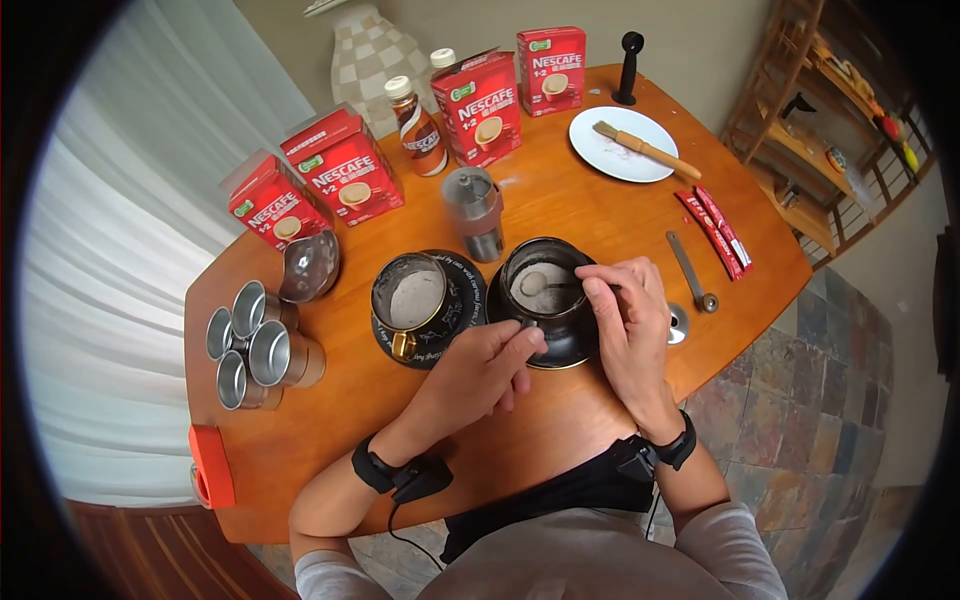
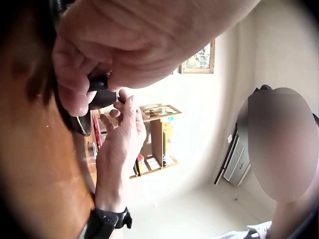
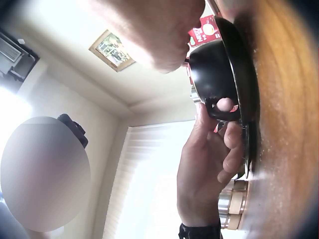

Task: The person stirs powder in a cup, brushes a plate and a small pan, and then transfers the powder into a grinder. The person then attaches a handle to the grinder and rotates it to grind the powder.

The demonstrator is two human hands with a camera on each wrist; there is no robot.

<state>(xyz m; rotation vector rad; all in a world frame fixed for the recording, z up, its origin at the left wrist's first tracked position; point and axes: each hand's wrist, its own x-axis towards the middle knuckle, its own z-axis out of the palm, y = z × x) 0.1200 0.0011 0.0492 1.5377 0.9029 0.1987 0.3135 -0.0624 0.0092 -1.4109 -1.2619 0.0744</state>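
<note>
A black cup (image 1: 548, 327) with grey-white powder inside stands on a black saucer (image 1: 563, 359). My left hand (image 1: 480, 365) holds its handle, thumb on top and a finger through the loop, as the right wrist view shows on the cup (image 3: 212, 69). My right hand (image 1: 635, 315) pinches the dark handle of a small spoon (image 1: 533, 284), its bowl over the powder inside the cup. To the left, a second black cup (image 1: 383, 280) with a gold handle also contains powder, on a saucer (image 1: 462, 290) printed with white lettering.
A metal grinder (image 1: 472, 215) stands behind the cups. Metal canisters (image 1: 275, 352) and a glass bowl (image 1: 311, 266) are left. Red Nescafe boxes (image 1: 480, 110) and bottles (image 1: 416, 130) line the back. Rightward lie a plate (image 1: 600, 160) with a brush (image 1: 645, 148), sachets (image 1: 716, 235) and a measuring spoon (image 1: 686, 265).
</note>
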